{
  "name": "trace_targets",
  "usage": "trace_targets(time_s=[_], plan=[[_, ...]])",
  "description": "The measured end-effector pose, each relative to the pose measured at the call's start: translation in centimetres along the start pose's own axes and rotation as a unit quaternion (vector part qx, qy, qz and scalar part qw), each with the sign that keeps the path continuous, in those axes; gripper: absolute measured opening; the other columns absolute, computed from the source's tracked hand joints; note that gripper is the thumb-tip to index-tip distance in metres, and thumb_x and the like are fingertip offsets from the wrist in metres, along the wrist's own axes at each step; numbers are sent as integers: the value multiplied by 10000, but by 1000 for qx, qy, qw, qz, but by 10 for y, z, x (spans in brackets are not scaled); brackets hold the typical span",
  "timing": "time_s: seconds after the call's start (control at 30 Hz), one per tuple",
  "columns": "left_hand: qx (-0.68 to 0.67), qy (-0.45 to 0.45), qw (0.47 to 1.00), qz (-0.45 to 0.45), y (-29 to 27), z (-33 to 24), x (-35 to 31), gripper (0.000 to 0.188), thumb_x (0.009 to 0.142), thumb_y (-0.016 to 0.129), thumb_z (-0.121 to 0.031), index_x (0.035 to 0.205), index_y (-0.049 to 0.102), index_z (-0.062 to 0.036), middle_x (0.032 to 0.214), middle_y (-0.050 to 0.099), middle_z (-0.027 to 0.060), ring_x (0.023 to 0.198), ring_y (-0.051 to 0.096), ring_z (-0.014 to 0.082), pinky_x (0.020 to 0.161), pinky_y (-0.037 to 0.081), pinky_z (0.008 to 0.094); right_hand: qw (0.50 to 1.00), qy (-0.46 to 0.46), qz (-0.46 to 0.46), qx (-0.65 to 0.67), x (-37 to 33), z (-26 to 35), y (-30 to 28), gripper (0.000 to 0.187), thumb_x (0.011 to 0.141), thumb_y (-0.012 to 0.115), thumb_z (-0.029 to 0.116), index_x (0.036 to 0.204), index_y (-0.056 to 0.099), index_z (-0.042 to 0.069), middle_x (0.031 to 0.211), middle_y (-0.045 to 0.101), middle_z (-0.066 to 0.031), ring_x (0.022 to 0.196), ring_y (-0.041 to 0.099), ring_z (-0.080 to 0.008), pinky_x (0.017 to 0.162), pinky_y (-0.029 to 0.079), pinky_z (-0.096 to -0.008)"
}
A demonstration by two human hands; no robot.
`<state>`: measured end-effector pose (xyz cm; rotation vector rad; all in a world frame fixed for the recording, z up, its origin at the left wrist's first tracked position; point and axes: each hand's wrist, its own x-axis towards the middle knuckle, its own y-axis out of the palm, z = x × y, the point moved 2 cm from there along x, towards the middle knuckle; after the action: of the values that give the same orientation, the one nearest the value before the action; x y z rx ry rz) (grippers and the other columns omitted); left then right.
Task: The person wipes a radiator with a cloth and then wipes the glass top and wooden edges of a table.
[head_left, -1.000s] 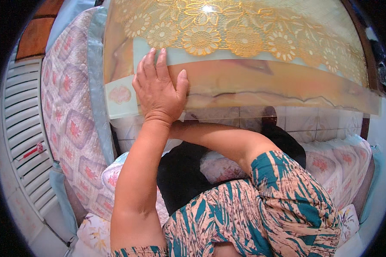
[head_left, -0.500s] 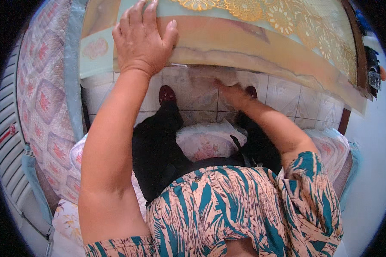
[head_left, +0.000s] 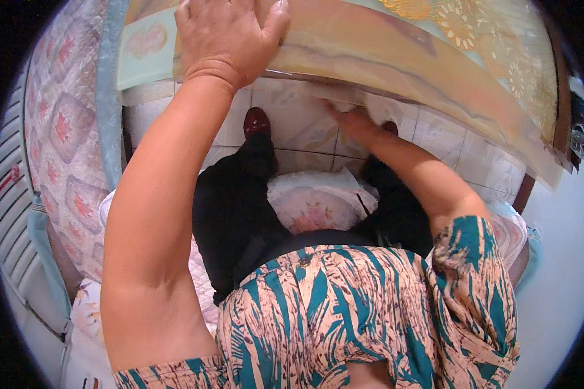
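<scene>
We see the left hand palm down on the table cover, its fingers loose and unclenched, the thumb spread away to the right. The fingertips run out past the far edge of the view, so we cannot see where they end; the cover lies directly beneath the palm and thumb.

The right hand is nearer us and to the right, low beside the cover's near edge. Its fingers are blurred, and we cannot tell whether they touch or grip that edge.

Around both hands, the cover stretches left to right across the far side, with a marbled band along its near border and a gold floral pattern beyond. Below its edge we see the tiled floor, a dark red shoe and, to the right, a dark table leg. Nearer us, black trousers flank a floral seat cover. At the left hangs a quilted cloth, with a slatted panel farther left.
</scene>
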<state>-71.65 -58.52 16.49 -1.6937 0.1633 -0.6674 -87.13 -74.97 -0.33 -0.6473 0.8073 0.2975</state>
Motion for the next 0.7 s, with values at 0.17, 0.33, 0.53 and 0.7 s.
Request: trace_targets(time_s=[0.17,0.33,0.53,0.7], plan=[[-35,10,999,3,-6,-16,6,594,816,560,-361,1299,461,-28,1318,461,189,1209,423,357,1005,320,463,986,-157,9,56,44,73,79,678,903,428,604,1381,433,123,1409,440,-161,1237,451,-366,1059,346,-419],[-53,12,998,10,-14,-20,9,618,800,577,-359,1305,457,-23,1320,460,194,1211,422,367,998,326,460,959,-251,48,121,46,137,120,626,913,445,553,1370,446,125,1381,466,-141,1194,480,-344,1026,371,-409],[-29,36,999,-15,-18,-45,8,569,855,538,-414,1338,476,-120,1371,450,126,1259,412,322,1022,310,455,945,-282,79,145,25,130,107,564,925,466,493,1355,462,128,1347,497,-117,1142,514,-317,986,400,-396],[-24,38,999,-19,-6,-30,6,568,860,532,-422,1342,476,-127,1373,457,121,1261,420,318,1034,314,451,968,-198,60,139,26,59,65,514,935,483,442,1344,476,130,1319,523,-97,1099,542,-295,953,425,-386]])
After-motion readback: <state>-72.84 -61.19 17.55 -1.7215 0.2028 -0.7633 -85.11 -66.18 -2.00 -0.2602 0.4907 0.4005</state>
